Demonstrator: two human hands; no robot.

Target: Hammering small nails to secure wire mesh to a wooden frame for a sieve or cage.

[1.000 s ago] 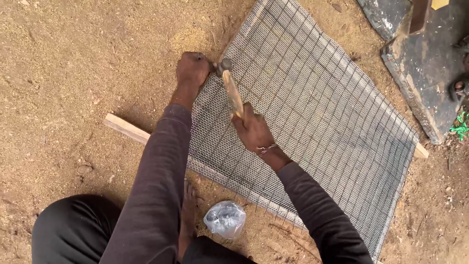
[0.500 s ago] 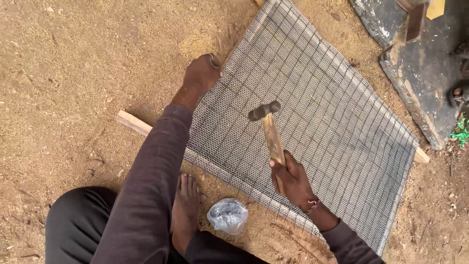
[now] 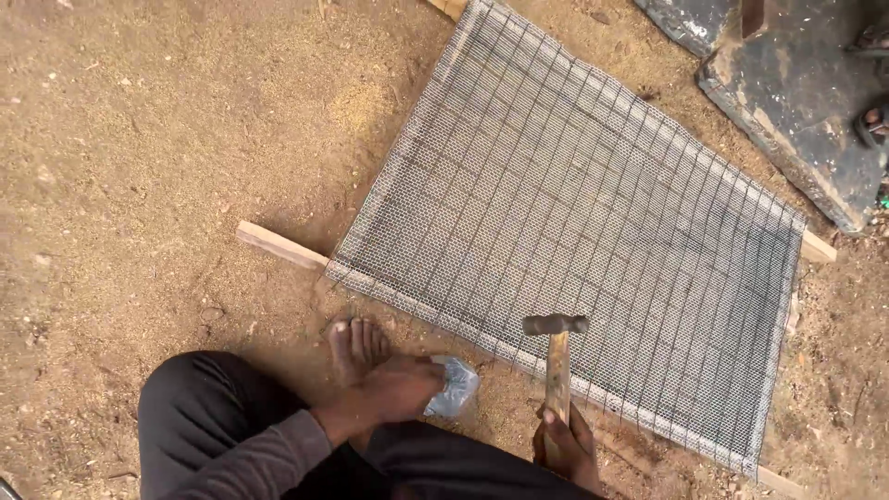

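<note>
**Hammer upright, bag under left hand**

My right hand (image 3: 567, 447) is clenched round the wooden handle of the hammer (image 3: 557, 356), low in view. Its long axis runs near vertical, the metal head pointing away from me, over the near edge of the wire mesh panel (image 3: 574, 222). My left hand (image 3: 398, 389) grasps a small clear plastic bag (image 3: 456, 389) on the dirt, just beside my bare foot (image 3: 356, 344); contents too blurred to tell. Beyond, the mesh lies flat on wooden strips (image 3: 278, 244). Farthest off, a dark slab (image 3: 796, 102).
</note>
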